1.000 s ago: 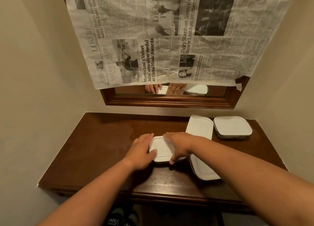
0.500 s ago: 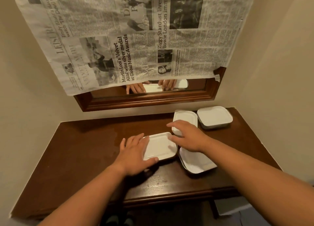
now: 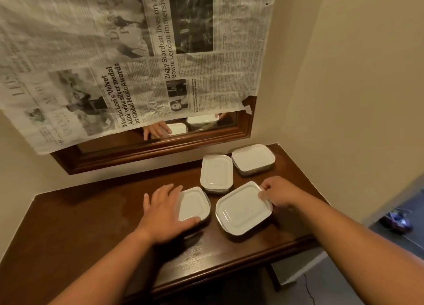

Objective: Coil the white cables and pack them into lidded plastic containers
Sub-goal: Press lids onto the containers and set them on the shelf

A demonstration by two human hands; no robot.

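The large container (image 3: 243,209) is set on the table (image 3: 91,224), its long axis running from 8 to 2 o'clock. Its 2 o'clock corner is pinched by the right hand (image 3: 280,193). At its 9 o'clock, the small container (image 3: 195,204) is covered by the flat, straight-fingered left hand (image 3: 165,213).

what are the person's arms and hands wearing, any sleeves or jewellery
Nothing worn shows. The left forearm and right forearm are bare to the frame edge, with no sleeves, watch or bracelet. The left hand and right hand have no gloves, and no rings that I can make out.
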